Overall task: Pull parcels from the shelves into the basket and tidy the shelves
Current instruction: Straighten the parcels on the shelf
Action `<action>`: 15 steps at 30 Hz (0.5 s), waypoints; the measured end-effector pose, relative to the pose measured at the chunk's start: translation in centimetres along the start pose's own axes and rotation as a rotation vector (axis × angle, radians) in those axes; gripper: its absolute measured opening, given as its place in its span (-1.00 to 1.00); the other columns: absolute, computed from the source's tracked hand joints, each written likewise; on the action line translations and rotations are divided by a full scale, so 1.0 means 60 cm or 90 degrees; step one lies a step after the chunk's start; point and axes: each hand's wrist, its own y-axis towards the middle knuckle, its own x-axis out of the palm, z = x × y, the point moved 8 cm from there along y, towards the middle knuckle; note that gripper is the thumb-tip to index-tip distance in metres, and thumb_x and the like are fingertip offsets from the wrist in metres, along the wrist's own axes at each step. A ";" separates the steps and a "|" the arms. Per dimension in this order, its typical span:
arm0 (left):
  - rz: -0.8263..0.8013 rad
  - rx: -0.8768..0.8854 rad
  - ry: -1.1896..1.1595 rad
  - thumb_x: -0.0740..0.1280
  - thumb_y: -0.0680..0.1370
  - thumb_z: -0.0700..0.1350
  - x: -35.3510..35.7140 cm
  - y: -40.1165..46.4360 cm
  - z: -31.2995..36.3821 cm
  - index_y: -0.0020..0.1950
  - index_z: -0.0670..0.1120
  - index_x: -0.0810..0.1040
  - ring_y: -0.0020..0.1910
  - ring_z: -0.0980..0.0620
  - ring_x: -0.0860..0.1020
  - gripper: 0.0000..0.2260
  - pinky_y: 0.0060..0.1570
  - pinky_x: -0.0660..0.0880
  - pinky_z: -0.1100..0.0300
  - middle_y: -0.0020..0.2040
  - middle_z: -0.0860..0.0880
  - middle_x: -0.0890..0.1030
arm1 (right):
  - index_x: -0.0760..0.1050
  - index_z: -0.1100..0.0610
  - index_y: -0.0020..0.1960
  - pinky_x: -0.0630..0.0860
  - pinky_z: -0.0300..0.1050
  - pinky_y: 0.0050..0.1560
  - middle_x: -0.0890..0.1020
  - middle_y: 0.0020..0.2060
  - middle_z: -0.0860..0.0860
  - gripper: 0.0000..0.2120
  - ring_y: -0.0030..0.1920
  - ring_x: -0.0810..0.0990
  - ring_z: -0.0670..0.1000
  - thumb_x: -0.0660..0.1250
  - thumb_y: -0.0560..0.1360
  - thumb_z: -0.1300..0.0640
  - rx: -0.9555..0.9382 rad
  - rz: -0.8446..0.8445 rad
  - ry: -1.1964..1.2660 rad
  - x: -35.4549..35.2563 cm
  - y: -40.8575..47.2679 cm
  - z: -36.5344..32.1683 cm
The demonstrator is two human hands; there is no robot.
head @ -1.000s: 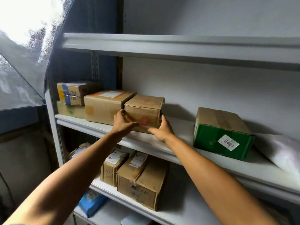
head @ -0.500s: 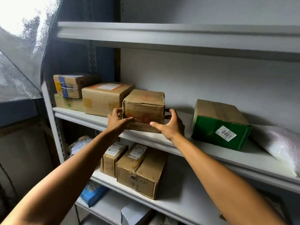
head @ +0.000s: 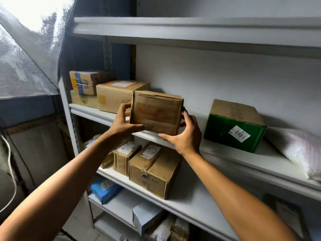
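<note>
Brown cardboard parcel (head: 155, 113) with faint red print; green-fronted box (head: 232, 134) bearing a white label; white shelf (head: 243, 159); blue packet (head: 104, 190) below

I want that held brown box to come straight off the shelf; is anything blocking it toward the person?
Nothing visible: the brown box sits at the shelf edge between left hand and right hand.

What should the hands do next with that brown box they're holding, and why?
Probably draw the worn brown cardboard box straight back off the grey metal shelf. The left hand and right hand grip its two sides, and it is tipped at the shelf's front edge. No basket shows here, so where it goes after is unclear.
</note>
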 end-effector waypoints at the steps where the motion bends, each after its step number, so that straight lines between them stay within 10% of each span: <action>1: -0.001 0.015 0.022 0.58 0.35 -0.35 -0.006 0.000 0.012 0.43 0.10 0.30 0.19 -0.10 0.58 -0.20 0.03 0.64 0.10 0.28 -0.14 0.47 | 0.29 0.28 0.53 0.30 -0.48 0.23 0.49 0.32 0.18 0.06 0.30 0.47 0.08 0.73 0.18 0.07 -0.044 0.012 -0.041 -0.012 0.004 -0.015; 4: -0.022 0.042 0.045 0.54 0.36 -0.42 -0.015 -0.002 0.057 0.51 0.09 0.27 0.05 -0.02 0.65 -0.14 -0.09 0.63 0.21 0.16 -0.13 0.52 | 0.37 0.18 0.51 0.56 -0.18 0.06 0.56 0.15 0.06 -0.04 0.10 0.51 -0.07 0.70 0.23 -0.05 -0.116 0.058 -0.095 -0.047 0.030 -0.051; 15: -0.052 0.103 0.055 0.51 0.40 -0.11 -0.039 0.063 0.136 0.57 0.04 0.34 -0.21 0.15 0.57 -0.25 -0.20 0.54 0.36 -0.16 -0.05 0.51 | 0.51 0.08 0.39 0.60 -0.10 -0.05 0.63 0.08 -0.02 -0.20 0.02 0.59 -0.04 0.62 0.27 -0.25 -0.125 0.089 0.005 -0.080 0.117 -0.079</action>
